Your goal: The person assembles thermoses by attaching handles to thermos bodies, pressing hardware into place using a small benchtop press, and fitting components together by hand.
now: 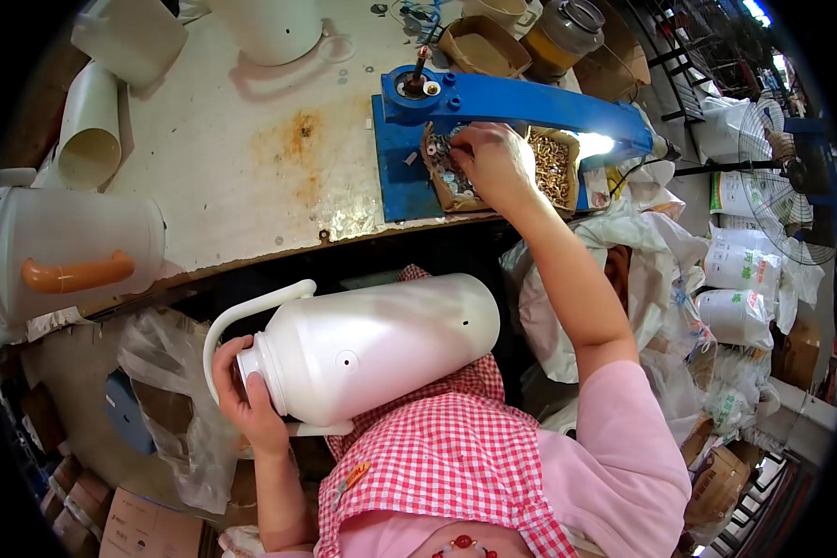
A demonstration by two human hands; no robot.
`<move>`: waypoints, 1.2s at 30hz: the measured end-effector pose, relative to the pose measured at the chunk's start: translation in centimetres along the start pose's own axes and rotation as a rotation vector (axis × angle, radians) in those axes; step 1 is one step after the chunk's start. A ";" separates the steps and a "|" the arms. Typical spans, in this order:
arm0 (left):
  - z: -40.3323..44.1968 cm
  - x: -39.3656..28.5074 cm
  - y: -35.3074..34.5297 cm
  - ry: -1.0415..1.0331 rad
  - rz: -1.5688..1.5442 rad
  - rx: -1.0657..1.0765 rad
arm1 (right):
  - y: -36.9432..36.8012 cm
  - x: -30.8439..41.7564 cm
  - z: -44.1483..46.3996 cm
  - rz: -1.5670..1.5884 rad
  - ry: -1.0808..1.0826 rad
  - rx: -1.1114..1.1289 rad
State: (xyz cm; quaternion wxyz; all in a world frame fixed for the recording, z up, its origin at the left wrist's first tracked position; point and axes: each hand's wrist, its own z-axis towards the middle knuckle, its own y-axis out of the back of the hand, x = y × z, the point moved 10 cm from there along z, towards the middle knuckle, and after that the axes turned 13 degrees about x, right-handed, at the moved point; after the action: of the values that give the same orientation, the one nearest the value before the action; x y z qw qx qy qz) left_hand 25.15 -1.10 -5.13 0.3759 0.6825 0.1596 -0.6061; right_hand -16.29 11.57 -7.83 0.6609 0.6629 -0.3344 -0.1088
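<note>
A white vacuum flask body lies on its side across my lap, its neck to the left, with small dark holes in its wall. My left hand is closed around the neck, near the curved white handle. My right hand reaches into a cardboard box of small metal washers, its fingertips pinched together. Whatever lies between those fingertips is too small to make out. Just right of that hand, a second box holds small brass-coloured pieces.
A blue press with a long arm stands on the bench over the boxes, a bright lamp at its right end. White flask bodies stand at the left. A fan and plastic bags are on the right.
</note>
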 end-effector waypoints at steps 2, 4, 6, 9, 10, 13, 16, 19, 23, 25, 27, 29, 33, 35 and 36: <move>-0.1 0.0 0.0 0.002 -0.012 -0.008 | 0.0 0.2 -0.2 -0.006 0.047 -0.052; -0.1 0.1 0.0 -0.001 -0.027 -0.013 | 0.3 -0.6 -0.6 0.154 0.032 -0.060; 0.0 0.2 0.0 -0.007 -0.021 -0.001 | 1.0 -0.5 -1.2 0.217 0.050 -0.077; 0.1 0.1 -0.1 -0.007 -0.046 0.004 | 1.6 -1.1 -2.2 0.366 0.054 -0.089; 0.1 0.2 0.0 -0.011 -0.049 -0.001 | 1.6 -1.6 -2.5 0.455 0.041 -0.081; 0.1 0.2 0.1 -0.023 -0.036 -0.002 | 1.8 -2.1 -3.4 0.559 0.014 -0.031; 0.0 0.3 0.1 0.002 -0.040 -0.001 | 2.6 -2.0 -4.2 0.642 -0.003 -0.016; 0.1 0.4 0.0 -0.007 -0.045 0.011 | 3.9 -1.6 -4.8 0.637 -0.038 -0.051; 0.1 0.3 0.1 -0.048 -0.021 -0.003 | 5.0 -0.9 -4.9 0.580 -0.012 -0.095; 0.1 0.2 0.1 -0.055 -0.011 0.000 | 5.3 -0.6 -4.7 0.533 -0.006 -0.105; 0.0 0.4 0.1 -0.034 -0.028 0.001 | 5.3 -0.4 -4.6 0.443 -0.011 -0.118; 0.1 0.4 0.1 -0.034 -0.028 0.001 | 4.9 -0.8 -4.5 0.381 -0.006 -0.113; 0.1 0.4 0.2 -0.040 -0.031 0.006 | 5.9 0.1 -4.8 0.368 0.106 -0.150; 0.3 0.5 0.2 -0.048 -0.031 0.003 | 7.7 1.4 -5.1 0.481 0.187 -0.216; 0.2 0.5 0.1 -0.051 -0.029 0.003 | 9.1 2.4 -5.4 0.597 0.265 -0.276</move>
State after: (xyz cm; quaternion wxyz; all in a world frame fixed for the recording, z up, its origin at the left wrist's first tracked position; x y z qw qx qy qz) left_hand 25.17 -1.47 -5.56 0.3700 0.6650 0.1589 -0.6290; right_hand -14.08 15.38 2.01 0.7846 0.4487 -0.4070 0.1321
